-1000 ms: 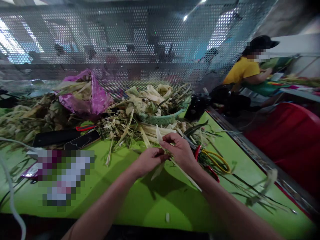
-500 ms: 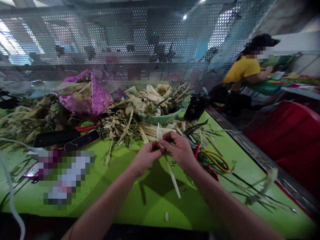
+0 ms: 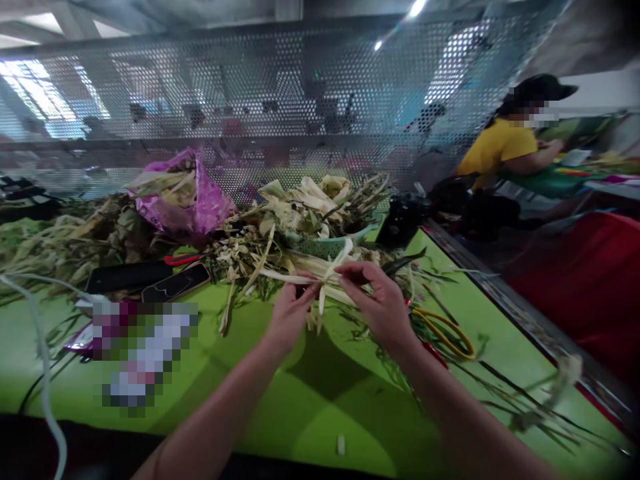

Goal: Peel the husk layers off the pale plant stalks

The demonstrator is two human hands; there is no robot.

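Observation:
Pale strips of dried corn husk [image 3: 343, 253] cross each other in front of me, with ends pointing up, left and down. Near their crossing, my left hand [image 3: 289, 312] is closed, pinching the strips between thumb and fingers. My right hand [image 3: 381, 301] has its thumb and fingertips closed on the right side of the same strips; its exact hold is partly hidden. Both hands are raised over the green table [image 3: 240, 387]. Close to my right wrist lie scissors with a yellow handle loop [image 3: 453, 331], partly covered by dry leaves.
Behind my hands, a green basket [image 3: 325, 248] holds husks. Further left are a pink plastic bag [image 3: 210, 207], a dark phone [image 3: 176, 283], a red-handled tool [image 3: 183, 259] and a white cable [image 3: 45, 360]. A person in yellow [image 3: 500, 147] sits at right.
The hands have moved slightly apart. The husk strips, earlier a narrow length hanging down between the fingers, now spread out in a cross shape. The view has shifted a little.

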